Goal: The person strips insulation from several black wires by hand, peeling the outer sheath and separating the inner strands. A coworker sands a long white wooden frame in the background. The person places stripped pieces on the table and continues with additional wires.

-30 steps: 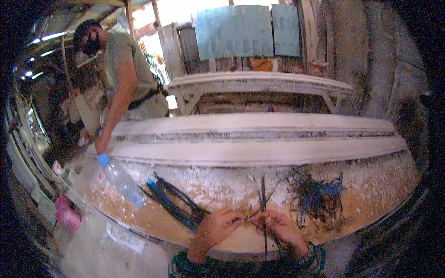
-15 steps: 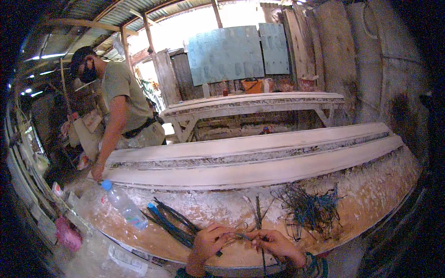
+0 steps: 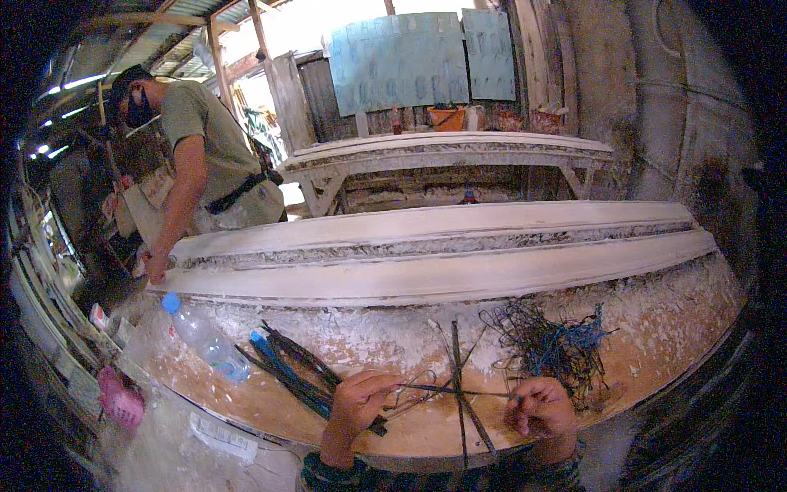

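Plaster-caked bench: a long wooden worktop crusted with white plaster (image 3: 623,328), curving across the lower half of the view.
Left hand: the left hand (image 3: 358,403) has its fingers pressed together, pinching one end of a thin dark wire strand (image 3: 443,389) near the bench's front edge.
Right hand: the right hand (image 3: 539,407) is curled, fingertips pinched on the strand's other end — the strand runs level between the two hands.
Crossed stick: a thin dark rod (image 3: 457,385) lies upright across the strand, the two crossing midway between the hands.
Bundle: a bunch of black and blue rods (image 3: 291,373) lies slanted just left of the left hand.
Tangle: a loose heap of blue and dark wire (image 3: 549,348) sits just behind the right hand.
Bottle: a clear plastic bottle with a blue cap (image 3: 203,336) lies on its side, well left.
Mouldings: long white plaster cornice strips (image 3: 443,250) span the bench behind.
Other person: a person in a green shirt (image 3: 201,148) stands at far left — one hand on the strips' end.
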### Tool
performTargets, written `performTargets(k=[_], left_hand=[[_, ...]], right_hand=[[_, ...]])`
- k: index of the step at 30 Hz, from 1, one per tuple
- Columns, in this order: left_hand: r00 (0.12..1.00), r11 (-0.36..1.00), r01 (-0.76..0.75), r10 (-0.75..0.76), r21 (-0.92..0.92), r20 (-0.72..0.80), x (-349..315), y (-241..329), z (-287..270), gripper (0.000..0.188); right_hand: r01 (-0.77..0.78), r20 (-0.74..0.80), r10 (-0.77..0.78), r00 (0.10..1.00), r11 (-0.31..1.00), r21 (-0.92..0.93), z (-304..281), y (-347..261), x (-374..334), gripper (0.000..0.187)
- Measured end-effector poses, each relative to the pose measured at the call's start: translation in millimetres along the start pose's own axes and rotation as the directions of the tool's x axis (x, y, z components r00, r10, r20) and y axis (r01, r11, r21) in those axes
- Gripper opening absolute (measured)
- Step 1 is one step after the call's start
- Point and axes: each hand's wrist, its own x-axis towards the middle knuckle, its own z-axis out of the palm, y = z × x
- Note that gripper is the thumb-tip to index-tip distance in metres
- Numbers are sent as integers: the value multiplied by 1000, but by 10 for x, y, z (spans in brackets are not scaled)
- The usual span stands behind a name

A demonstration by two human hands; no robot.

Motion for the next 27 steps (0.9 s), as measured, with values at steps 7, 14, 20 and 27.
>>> performTargets(k=[7, 14, 20, 27], left_hand=[[962, 962, 268, -270, 54, 42, -13, -47, 158, 19], [933, 812, 339, -354, -475, 62, -94, 74, 674, 18], [845, 581, 532, -405, -616, 349, -174, 145, 965, 15], [828, 471, 495, -509, -730, 233, -172, 5, 1028, 13]], right_hand=[[164, -247, -189, 950, 979, -118, 70, -233, -218, 41], [408, -397, -498, 771, 865, -293, 210, -40, -76, 32], [-19, -460, -226, 859, 883, -469, 312, 363, 366, 14], [65, -397, -227, 889, 922, -383, 307, 496, 503, 7]])
